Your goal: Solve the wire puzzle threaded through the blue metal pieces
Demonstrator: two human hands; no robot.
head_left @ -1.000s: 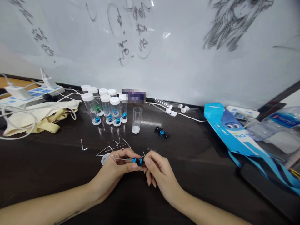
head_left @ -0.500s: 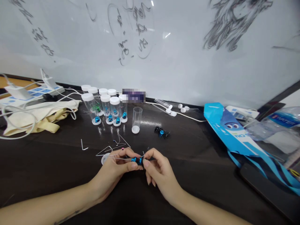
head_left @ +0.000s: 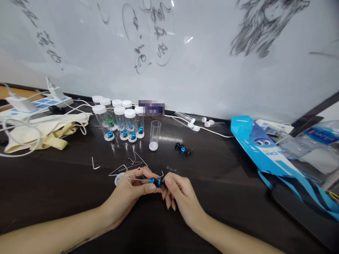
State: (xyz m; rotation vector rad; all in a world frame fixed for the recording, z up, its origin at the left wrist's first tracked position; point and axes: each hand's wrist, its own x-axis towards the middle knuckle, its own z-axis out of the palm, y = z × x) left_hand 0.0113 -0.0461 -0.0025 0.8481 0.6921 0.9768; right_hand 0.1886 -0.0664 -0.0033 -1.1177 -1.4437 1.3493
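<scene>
Between thumb and fingers, my left hand (head_left: 136,185) grips a small blue and black part (head_left: 155,181) with thin metal wires running from it to the left. My right hand (head_left: 180,192) is closed at the right end of that part, thumb against fingers; what it pinches there is too small to make out. A short bent wire tip (head_left: 162,173) rises between the hands. Beside my left hand lies a round white translucent cap (head_left: 119,179). Several bent wires (head_left: 122,170) lie just beyond it, and an L-shaped hex key (head_left: 94,164) is further left.
Several capped clear tubes (head_left: 129,125) with blue or green parts stand at the back left. An open tube (head_left: 155,135) stands nearer, left of a pile of small black and blue parts (head_left: 183,149). A blue bag (head_left: 261,148) lies right, a cream cloth bag (head_left: 45,130) left.
My right hand's index finger and thumb have shifted slightly down and right, away from the bent wire tip. My left hand has stayed almost still, holding the same part.
</scene>
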